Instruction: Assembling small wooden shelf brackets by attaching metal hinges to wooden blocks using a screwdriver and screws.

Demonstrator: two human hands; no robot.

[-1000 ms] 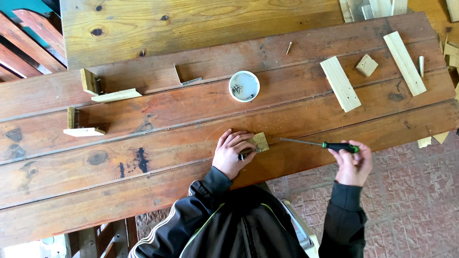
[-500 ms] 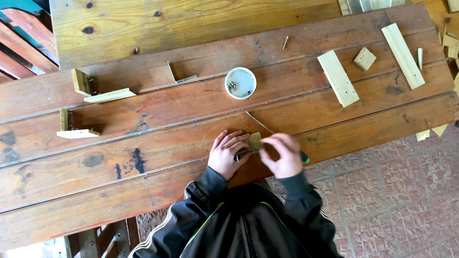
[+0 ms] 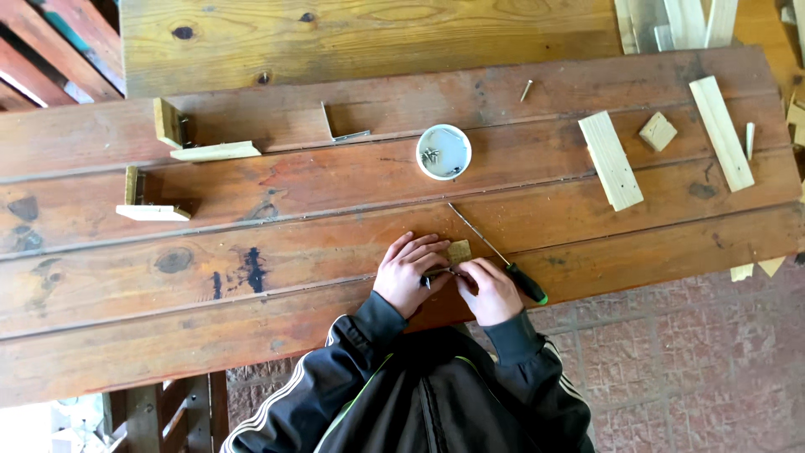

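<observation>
Planks of reddish wood make up the workbench [image 3: 251,352], seen from straight above; at its far left a small wooden bracket piece [image 3: 170,122] stands on edge beside a pale flat strip [image 3: 215,152], and just nearer lies a second pair, a short upright block [image 3: 132,184] and a pale strip [image 3: 152,213]; further right a thin metal angle [image 3: 340,132] rests on the boards; a round white tub [image 3: 444,152] with a few screws in it sits far of the hands.

Left hand [image 3: 408,273] lies palm down on the bench, fingers spread and curled over a small dark piece I cannot make out, fingertips meeting those of the other hand; a little wooden block [image 3: 459,250] lies just far of where the two hands meet, touching the fingers; right hand [image 3: 494,289] is curled, its fingertips pinching at the same small piece, while a screwdriver [image 3: 499,256] with black-and-green handle lies slanted along its far side; whether the hand actually grips the handle I cannot tell.

Right of that, a loose screw [image 3: 526,90] lies far off; a pale short plank [image 3: 610,159], a small square block [image 3: 658,131] and a longer pale slat [image 3: 720,132] lie well apart from the hands.
</observation>
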